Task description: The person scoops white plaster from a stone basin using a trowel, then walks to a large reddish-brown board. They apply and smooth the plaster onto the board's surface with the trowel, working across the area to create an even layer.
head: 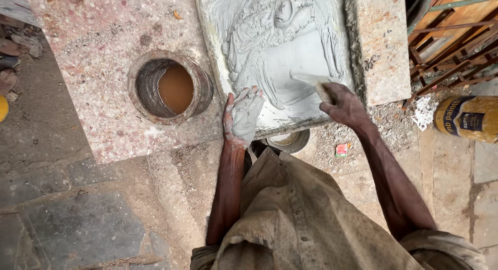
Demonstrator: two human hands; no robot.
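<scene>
Head camera, looking down: a flat tray of wet grey cement paste (290,57) fills the upper centre. At its lower edge the paste-coated left hand (245,117) rests open and empty. The right hand (342,104) grips a pale flat scraper (310,79) on the paste. A round water-filled hole (171,88) lies left.

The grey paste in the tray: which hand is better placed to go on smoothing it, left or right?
Probably the right hand: it grips a flat scraper whose blade lies on the grey paste. The left hand, coated in paste, rests open at the near edge of the tray and holds no tool.
</scene>
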